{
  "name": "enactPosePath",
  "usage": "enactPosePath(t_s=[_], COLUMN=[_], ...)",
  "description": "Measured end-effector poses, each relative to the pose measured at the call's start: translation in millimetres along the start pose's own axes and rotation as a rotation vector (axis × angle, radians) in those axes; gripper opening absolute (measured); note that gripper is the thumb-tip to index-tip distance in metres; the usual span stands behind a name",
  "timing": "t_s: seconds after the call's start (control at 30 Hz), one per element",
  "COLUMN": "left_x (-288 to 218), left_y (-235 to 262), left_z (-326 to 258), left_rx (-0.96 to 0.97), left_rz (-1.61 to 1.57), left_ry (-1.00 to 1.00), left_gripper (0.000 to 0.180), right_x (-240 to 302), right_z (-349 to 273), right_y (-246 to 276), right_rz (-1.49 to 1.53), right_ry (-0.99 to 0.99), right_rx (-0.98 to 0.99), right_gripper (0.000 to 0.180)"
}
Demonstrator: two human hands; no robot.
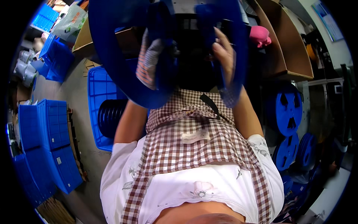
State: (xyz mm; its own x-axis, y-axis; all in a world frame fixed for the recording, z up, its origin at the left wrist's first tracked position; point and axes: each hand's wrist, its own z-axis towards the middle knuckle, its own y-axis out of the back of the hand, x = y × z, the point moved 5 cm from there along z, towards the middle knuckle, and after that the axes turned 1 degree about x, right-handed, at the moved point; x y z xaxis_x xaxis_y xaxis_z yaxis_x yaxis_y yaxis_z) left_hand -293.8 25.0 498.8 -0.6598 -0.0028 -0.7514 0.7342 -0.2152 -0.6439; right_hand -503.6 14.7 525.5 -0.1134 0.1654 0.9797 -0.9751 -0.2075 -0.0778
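I hold two large blue plastic reel halves upright in front of my chest, one on each side, both smeared by motion. In my left hand (148, 63), which wears a striped knit glove, is the left reel half (106, 59); the hand reaches in at an opening of the disc. My bare right hand (225, 54) grips the right reel half (240, 41), its fingers showing past the disc. Hub-like blue parts jut from the discs toward each other, with a dark gap between them. Part of each hand's grip is hidden by the plastic.
At left, a blue crate (93, 108) holds a black ribbed spool (112, 117); stacked blue bins (54, 127) stand beyond it. Cardboard boxes (281, 44) and a pink object (260, 36) are at the far right. More blue reels (289, 112) stand at right.
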Motion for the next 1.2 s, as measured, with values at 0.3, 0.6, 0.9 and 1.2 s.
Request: enactPosePath(t_s=[0.3,0.6,0.9,1.2], left_x=[25,63,56,41], left_y=[-67,-39,-59,-76], left_z=[13,33,19,24], left_rx=[-0.057,-0.023,0.116,0.160], left_rz=[0.183,0.165,0.217,0.104], left_ry=[-0.268,-0.267,-0.254,-0.215], left_gripper=[0.073,0.064,0.060,0.068], right_x=[-2,-1,-8,0], right_z=[8,15,18,12], right_y=[-9,-9,-1,-5], right_rz=[-0.321,-0.094,-0.150,-0.080], right_ry=[0.252,0.201,0.253,0.177], right_rx=[-0.055,-0.079,-0.087,-0.055], right_gripper=[0.070,0.062,0.061,0.066])
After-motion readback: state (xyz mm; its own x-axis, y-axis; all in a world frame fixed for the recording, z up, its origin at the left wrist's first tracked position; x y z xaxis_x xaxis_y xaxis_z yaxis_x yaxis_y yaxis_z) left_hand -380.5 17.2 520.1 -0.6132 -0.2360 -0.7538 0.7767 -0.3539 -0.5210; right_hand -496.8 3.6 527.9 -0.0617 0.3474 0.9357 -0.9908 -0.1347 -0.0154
